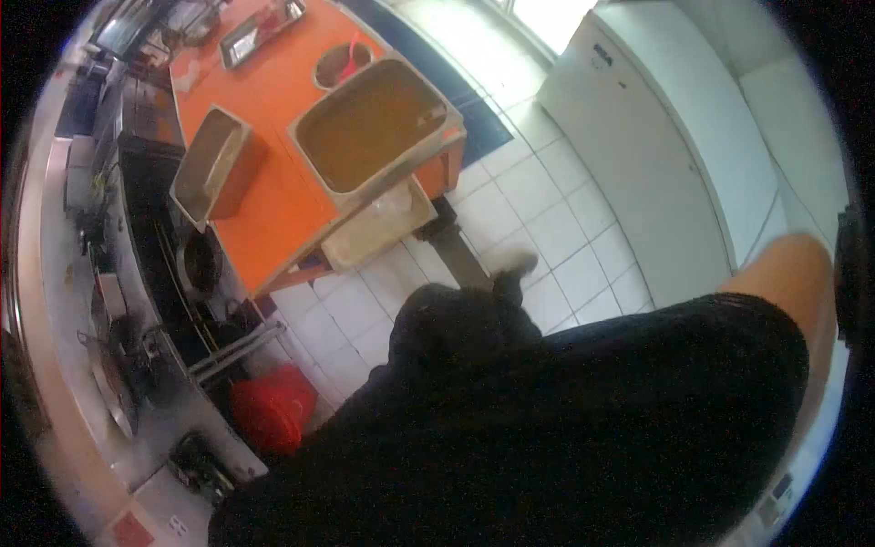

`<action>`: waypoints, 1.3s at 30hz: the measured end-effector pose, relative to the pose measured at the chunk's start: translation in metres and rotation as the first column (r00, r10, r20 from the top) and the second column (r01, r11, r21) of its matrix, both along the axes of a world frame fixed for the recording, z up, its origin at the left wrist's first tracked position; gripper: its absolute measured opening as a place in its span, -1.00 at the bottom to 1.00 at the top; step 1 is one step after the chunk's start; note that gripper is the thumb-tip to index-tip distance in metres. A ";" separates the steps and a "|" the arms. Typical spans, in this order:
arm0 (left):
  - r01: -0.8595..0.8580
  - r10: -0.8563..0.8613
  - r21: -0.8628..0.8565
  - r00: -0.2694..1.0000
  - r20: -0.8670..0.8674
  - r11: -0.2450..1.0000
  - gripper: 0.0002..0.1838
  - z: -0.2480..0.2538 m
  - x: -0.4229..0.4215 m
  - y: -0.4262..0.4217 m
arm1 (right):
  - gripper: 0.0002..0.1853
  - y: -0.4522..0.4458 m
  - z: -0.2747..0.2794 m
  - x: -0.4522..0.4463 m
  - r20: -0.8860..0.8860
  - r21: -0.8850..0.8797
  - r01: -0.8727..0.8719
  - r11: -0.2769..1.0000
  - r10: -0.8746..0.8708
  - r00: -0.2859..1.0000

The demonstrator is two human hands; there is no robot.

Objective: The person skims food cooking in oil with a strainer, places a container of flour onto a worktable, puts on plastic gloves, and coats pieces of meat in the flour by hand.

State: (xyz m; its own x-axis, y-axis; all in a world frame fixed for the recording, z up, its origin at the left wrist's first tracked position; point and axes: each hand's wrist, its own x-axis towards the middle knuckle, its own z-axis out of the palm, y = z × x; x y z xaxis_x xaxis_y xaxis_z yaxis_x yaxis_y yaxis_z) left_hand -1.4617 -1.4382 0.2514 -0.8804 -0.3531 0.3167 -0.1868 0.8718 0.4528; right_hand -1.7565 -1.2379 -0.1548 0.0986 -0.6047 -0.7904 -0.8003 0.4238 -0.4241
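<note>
Neither of my hands shows in the head view. A bare upper arm comes out of my black sleeve at the right, and its lower part is out of sight. Ahead, on an orange table, stands a large rectangular metal pan filled with something brown. An empty-looking, deep metal container rests near the table's left edge. Behind the large pan is a round container with a red utensil in it. Farther back lies a shallow metal tray.
A tall white cabinet or fridge stands at the right on the tiled floor. A pale tray sits low under the table's near edge. Left are a cluttered counter and a dark pan. A red bag-like object is below.
</note>
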 end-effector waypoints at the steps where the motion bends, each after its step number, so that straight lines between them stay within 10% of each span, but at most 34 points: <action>1: 0.027 -0.027 0.000 0.997 -0.067 1.000 -0.30 -0.010 -0.014 -0.031 | -0.72 -0.025 0.000 0.020 0.004 -0.001 -0.027 1.000 0.027 1.000; 8: 0.117 -0.084 0.110 0.960 -0.268 0.987 -0.19 -0.171 0.089 -0.195 | -0.75 -0.214 -0.048 0.160 0.043 0.011 -0.215 0.977 0.214 0.976; 9: -0.203 0.523 0.622 0.758 -0.388 0.756 -0.29 -0.194 0.211 -0.116 | -0.76 -0.252 -0.059 0.177 0.031 -0.016 -0.240 0.971 0.240 0.970; 11: -0.531 0.901 0.828 0.427 0.075 0.182 -0.38 -0.240 0.353 -0.071 | -0.76 -0.334 -0.076 0.210 0.000 -0.074 -0.335 0.939 0.336 0.942; 15: -0.276 0.950 0.913 -0.171 0.261 -0.300 -0.80 -0.246 0.492 0.047 | -0.79 -0.537 -0.115 0.254 -0.069 -0.410 -0.668 0.621 0.709 0.702; 16: -0.054 0.943 0.974 -0.269 0.196 -0.218 -0.83 -0.269 0.503 0.063 | -0.80 -0.582 -0.076 0.315 -0.024 -0.076 -0.534 0.842 0.534 0.845; 17: -0.013 0.936 0.992 -0.334 0.114 -0.125 -0.84 -0.271 0.517 0.075 | -0.82 -0.610 -0.045 0.369 -0.014 -0.124 -0.394 0.911 0.396 0.918; 22: 0.180 0.663 0.853 -0.559 0.498 -0.489 -0.70 -0.311 0.573 0.052 | -0.76 -0.713 -0.049 0.609 -0.014 -0.389 -0.413 0.824 0.443 0.896; 27: 0.087 0.721 0.935 -0.613 0.323 -0.345 -0.81 -0.306 0.680 0.009 | -0.65 -0.684 -0.099 0.838 0.147 -0.139 -0.381 0.914 0.399 0.905; 32: 0.145 0.522 0.891 -0.765 0.377 -0.431 -0.70 -0.253 0.780 0.019 | -0.57 -0.562 -0.063 1.020 0.290 0.039 -0.784 0.620 0.744 0.603; 34: 0.112 0.495 0.928 -0.819 0.289 -0.356 -0.68 -0.277 0.807 0.038 | -0.58 -0.533 -0.066 1.081 0.351 -0.252 -0.818 0.517 0.837 0.420; 39: 0.308 0.225 0.802 -0.853 0.471 -0.512 -0.66 -0.348 0.857 0.072 | -0.57 -0.500 -0.094 1.226 0.308 -0.217 -0.947 0.238 0.937 0.165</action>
State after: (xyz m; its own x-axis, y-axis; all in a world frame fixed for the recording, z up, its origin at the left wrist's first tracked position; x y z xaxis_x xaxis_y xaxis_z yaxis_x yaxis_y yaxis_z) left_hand -0.6050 -1.3663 -0.0969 0.7758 0.2450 -0.5814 0.6185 -0.1128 0.7777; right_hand -0.5309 -1.7383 -0.2489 0.8076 0.1503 -0.5703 -0.4157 -0.5409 -0.7312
